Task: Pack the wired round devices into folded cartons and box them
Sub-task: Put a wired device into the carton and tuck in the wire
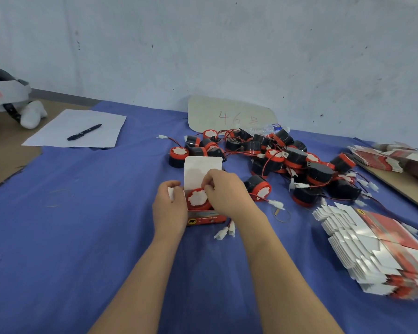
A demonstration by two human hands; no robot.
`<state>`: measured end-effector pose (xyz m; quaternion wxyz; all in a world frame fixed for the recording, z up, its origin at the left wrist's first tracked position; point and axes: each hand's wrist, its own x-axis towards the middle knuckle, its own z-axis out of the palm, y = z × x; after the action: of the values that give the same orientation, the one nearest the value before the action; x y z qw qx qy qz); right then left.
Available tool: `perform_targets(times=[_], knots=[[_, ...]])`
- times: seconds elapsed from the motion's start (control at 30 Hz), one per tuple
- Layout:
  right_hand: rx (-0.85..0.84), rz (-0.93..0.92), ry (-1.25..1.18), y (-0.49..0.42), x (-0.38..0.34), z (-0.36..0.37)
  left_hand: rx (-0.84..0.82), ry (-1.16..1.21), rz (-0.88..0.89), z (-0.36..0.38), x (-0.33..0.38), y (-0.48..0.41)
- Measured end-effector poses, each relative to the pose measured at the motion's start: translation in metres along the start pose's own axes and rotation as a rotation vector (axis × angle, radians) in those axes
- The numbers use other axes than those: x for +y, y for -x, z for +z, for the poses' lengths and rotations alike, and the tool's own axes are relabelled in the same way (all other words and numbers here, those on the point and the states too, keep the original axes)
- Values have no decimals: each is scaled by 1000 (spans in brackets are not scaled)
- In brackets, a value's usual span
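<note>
Centrally, the left hand [170,206] curls round the left wall of the open carton [206,219], forearm angled inward. Inside the carton sits 1 round device [198,198], its rim pinched by the right hand [223,191]. Right of the carton lie loose devices [287,160] and flat cartons [377,249].

Open carton [204,189] mid-surface with one device [198,198] in it, device pile [287,162] behind and right, flat cartons [372,249] at right edge, paper [77,128] with pen [84,132] on it at back left
</note>
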<state>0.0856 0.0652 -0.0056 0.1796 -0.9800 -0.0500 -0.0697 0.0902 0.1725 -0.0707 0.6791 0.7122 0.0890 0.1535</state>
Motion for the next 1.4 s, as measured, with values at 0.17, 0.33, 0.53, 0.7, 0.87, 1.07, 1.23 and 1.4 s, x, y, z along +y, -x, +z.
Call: perform_targets(times=[0.17,0.33,0.53,0.7,0.87,1.07,1.23,1.4], knots=[[-36,26,79,2,-1,8,2,-5,-8,-1,-2,-2],[-28,52,218,5,-11,7,-97,-27,4,2,-4,0],[50,124,116,11,-2,-10,-169,-122,91,4,-3,8],[77,277,87,25,36,-41,-183,-114,77,4,1,8],[-130,127,-109,27,28,-44,-164,-137,82,6,1,8],[-225,-15,-324,25,15,-31,-181,-137,111,5,-3,7],[-106,-68,-162,18,22,-29,-165,-126,97,6,-1,7],[61,24,-425,20,21,-11,-170,-117,112,5,-1,9]])
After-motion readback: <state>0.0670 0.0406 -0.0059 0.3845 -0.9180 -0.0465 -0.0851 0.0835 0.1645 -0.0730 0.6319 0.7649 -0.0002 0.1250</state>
